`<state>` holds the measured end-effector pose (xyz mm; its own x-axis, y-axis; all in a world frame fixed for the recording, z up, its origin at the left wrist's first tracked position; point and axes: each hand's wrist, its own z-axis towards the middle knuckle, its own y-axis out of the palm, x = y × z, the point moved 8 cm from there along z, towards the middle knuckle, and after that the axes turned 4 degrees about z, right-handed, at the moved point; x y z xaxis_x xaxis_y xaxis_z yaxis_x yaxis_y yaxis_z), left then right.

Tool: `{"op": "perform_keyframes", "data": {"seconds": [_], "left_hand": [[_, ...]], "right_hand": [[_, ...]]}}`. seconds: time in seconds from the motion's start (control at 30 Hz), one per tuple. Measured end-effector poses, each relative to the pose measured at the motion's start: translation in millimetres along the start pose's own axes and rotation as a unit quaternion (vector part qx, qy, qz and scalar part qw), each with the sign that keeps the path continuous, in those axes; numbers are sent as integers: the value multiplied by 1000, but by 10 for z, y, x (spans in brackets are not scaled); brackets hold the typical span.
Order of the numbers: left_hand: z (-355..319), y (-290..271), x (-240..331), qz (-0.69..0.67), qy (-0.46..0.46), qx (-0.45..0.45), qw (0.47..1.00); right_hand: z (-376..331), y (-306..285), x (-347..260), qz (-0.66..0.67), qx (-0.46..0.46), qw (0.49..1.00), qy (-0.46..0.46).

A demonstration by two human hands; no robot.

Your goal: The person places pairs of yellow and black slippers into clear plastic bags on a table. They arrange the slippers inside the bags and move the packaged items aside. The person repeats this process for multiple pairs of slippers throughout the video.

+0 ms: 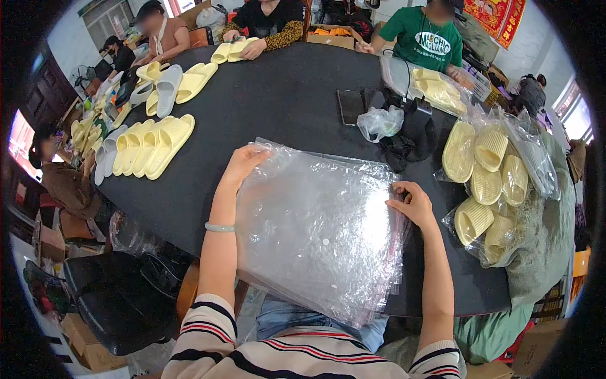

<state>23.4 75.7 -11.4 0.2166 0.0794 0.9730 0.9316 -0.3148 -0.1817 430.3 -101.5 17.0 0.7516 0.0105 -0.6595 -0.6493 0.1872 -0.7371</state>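
Note:
A stack of large clear plastic bags (309,234) lies in front of me, partly on the dark table and hanging over its near edge toward my lap. My left hand (245,165) holds the far left corner of the stack, fingers closed on the film. At the right edge, my right hand (413,203) pinches the bags between thumb and fingers. Light glares off the plastic near that hand, so single layers are hard to make out there. A pale bracelet (219,227) circles my left wrist.
Yellow slippers (169,146) and grey slippers (108,151) stand in a row at left. Bagged yellow slippers (486,158) lie at right. Beyond my bags are a phone (351,107) and a crumpled plastic bag (381,122). Several people sit around the table (278,95); a black chair (120,297) stands at left.

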Motion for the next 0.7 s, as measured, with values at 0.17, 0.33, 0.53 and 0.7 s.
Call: {"op": "perform_keyframes", "data": {"seconds": [0.17, 0.33, 0.53, 0.7], "left_hand": [[-203, 161, 396, 8, 118, -62, 991], [-380, 119, 470, -14, 235, -215, 948], [-417, 142, 435, -14, 198, -248, 948], [-360, 102, 415, -33, 195, -220, 955]], "right_hand": [[29, 42, 315, 93, 13, 995, 42], [57, -99, 503, 203, 144, 968, -19], [78, 18, 457, 295, 72, 952, 27], [60, 41, 545, 341, 26, 939, 47]]}}
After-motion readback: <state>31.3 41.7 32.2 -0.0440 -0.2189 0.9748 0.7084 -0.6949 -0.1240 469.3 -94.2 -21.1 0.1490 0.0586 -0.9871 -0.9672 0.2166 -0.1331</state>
